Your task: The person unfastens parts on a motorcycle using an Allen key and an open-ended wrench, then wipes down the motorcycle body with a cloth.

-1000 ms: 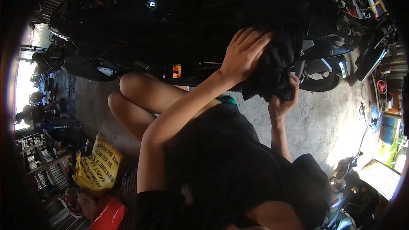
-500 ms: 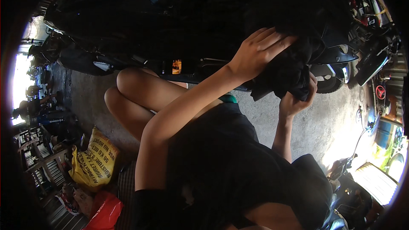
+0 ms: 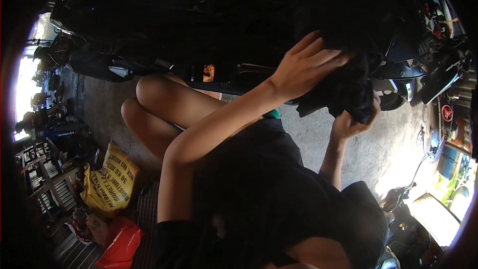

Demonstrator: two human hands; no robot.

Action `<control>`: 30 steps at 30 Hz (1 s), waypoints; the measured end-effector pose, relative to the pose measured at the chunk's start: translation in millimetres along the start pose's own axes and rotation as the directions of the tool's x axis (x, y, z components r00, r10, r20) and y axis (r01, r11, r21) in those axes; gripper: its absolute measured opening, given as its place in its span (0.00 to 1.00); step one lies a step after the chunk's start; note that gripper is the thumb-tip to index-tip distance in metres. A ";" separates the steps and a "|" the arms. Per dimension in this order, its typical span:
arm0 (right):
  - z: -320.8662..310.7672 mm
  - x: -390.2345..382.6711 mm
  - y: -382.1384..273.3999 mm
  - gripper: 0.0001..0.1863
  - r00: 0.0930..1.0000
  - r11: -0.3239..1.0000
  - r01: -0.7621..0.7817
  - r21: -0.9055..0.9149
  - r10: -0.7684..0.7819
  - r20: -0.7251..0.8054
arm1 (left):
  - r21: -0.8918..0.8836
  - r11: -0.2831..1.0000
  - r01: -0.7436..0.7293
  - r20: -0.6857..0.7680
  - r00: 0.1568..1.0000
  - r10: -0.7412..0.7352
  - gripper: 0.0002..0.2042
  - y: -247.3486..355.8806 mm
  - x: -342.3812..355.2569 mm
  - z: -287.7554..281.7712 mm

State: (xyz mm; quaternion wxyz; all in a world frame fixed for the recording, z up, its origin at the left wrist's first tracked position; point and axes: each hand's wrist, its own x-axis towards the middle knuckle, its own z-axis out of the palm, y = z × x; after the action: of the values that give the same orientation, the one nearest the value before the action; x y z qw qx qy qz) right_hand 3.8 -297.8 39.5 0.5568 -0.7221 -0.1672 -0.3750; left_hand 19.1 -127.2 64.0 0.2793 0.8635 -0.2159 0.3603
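The black body of a motorbike (image 3: 149,15) spans the upper part of the view, with an orange label (image 3: 208,73) low on its side. A bunched, dark cloth-like material (image 3: 351,89) hangs at the bike's right part, its outline partly lost in shadow. My left hand (image 3: 303,68) lies over its upper left, fingers bent onto it and fingertips partly in shade. Lower down on the right, my right hand (image 3: 354,119) grips the bottom of the bunch, fingers curled behind it. My bare knees are drawn up beside the bike.
Concrete floor (image 3: 308,144) lies beneath. At lower left are a yellow sack (image 3: 109,184), a red plastic bag (image 3: 119,244) and a metal rack (image 3: 50,169). Dark machines line the left side. More motorbike parts (image 3: 438,74) and a red wheel-shaped object (image 3: 446,112) stand at the right.
Both of my hands and the dark bunched material have shifted to the right over the last second, my left hand's fingers staying on it and my right hand keeping its grip.
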 end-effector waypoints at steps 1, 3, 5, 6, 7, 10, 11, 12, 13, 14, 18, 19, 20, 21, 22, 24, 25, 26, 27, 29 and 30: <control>-0.3 0.8 0.4 0.18 0.999 1.000 0.005 0.027 -0.004 -0.037 | -0.054 0.998 -0.014 0.010 1.000 0.015 0.23 2.6 5.0 0.5; -2.6 5.3 -1.0 0.20 0.997 0.999 -0.014 0.045 0.017 -0.078 | -0.025 0.999 -0.023 0.023 0.999 0.023 0.22 8.1 16.4 6.1; -2.0 13.4 -2.1 0.20 0.987 0.992 0.007 0.124 0.013 -0.163 | -0.001 1.000 -0.002 0.118 0.993 0.002 0.21 12.4 26.3 6.4; -1.6 19.1 -3.9 0.20 0.987 0.992 0.005 0.126 0.015 -0.158 | 0.001 1.000 0.004 0.118 0.993 -0.004 0.21 14.2 26.3 7.7; -1.9 25.7 -6.1 0.20 0.984 0.996 0.086 -0.010 -0.086 -0.155 | -0.029 0.999 0.034 0.055 0.998 -0.033 0.22 16.1 27.0 9.2; -1.0 41.1 -6.5 0.20 0.969 0.954 0.208 -0.215 -0.231 -0.084 | -0.077 0.995 0.068 -0.029 0.997 -0.071 0.24 13.7 23.1 6.0; 2.2 45.0 -6.5 0.20 0.974 0.955 0.200 -0.218 -0.218 -0.058 | -0.094 0.993 0.069 -0.050 0.996 -0.074 0.25 12.2 21.2 3.4; 4.9 47.7 -6.3 0.19 0.978 0.956 0.192 -0.222 -0.204 -0.032 | -0.095 0.993 0.073 -0.051 0.996 -0.078 0.25 11.5 18.9 0.9; 7.4 49.0 -6.5 0.19 0.979 0.956 0.193 -0.221 -0.204 -0.028 | -0.100 0.991 0.090 -0.050 0.994 -0.095 0.25 10.6 15.2 -1.8; 9.7 49.8 -6.7 0.19 0.968 0.949 0.248 -0.192 -0.251 0.011 | -0.105 0.989 0.107 -0.048 0.993 -0.112 0.26 8.9 12.1 -3.8; 15.6 42.2 -6.3 0.19 0.966 0.957 0.255 -0.141 -0.246 0.079 | -0.111 0.987 0.113 -0.058 0.991 -0.120 0.26 1.0 -0.4 -6.2; 16.8 41.6 -6.1 0.19 0.966 0.957 0.253 -0.141 -0.244 0.082 | -0.114 0.986 0.118 -0.060 0.990 -0.126 0.27 0.8 -1.4 -6.4; 17.8 41.2 -5.8 0.18 0.967 0.955 0.254 -0.152 -0.247 0.066 | -0.117 0.985 0.123 -0.062 0.989 -0.131 0.27 0.9 -2.2 -6.5; 18.5 40.9 -5.4 0.18 0.967 0.953 0.256 -0.162 -0.251 0.050 | -0.119 0.985 0.126 -0.061 0.989 -0.133 0.27 1.5 -2.7 -6.3; 18.4 41.6 -5.8 0.18 0.967 0.953 0.254 -0.163 -0.249 0.052 | -0.122 0.983 0.134 -0.054 0.988 -0.142 0.26 3.0 -1.6 -7.0; 15.8 43.0 -7.6 0.18 0.958 0.935 0.288 -0.208 -0.284 0.047 | -0.127 0.981 0.144 -0.046 0.988 -0.150 0.26 4.7 0.6 -6.5; 14.8 43.6 -9.7 0.18 0.958 0.935 0.286 -0.208 -0.283 0.047 | -0.109 0.986 0.122 -0.047 0.991 -0.128 0.25 4.9 2.0 -6.2; 13.2 44.3 -12.3 0.17 0.960 0.938 0.274 -0.214 -0.278 0.010 | -0.092 0.991 0.100 -0.049 0.993 -0.105 0.25 5.6 3.9 -5.5; 11.5 44.9 -14.5 0.17 0.961 0.940 0.262 -0.220 -0.274 -0.026 | -0.092 0.991 0.100 -0.047 0.993 -0.105 0.25 7.8 6.7 -3.6; 2.7 50.4 -8.8 0.17 0.954 0.941 0.250 -0.226 -0.279 -0.106 | -0.159 0.984 0.076 -0.009 0.997 -0.079 0.24 15.6 19.4 -1.2; -0.8 52.1 -7.7 0.18 0.941 0.943 0.239 -0.231 -0.284 -0.183 | -0.158 0.985 0.076 -0.009 0.997 -0.078 0.24 20.5 26.9 1.2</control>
State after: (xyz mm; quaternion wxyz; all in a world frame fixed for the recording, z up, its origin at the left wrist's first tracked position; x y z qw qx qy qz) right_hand 32.9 -305.2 82.7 0.4391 -0.7022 -0.1615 -0.5366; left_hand 25.3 -147.9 90.0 0.3620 0.8437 -0.2080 0.3375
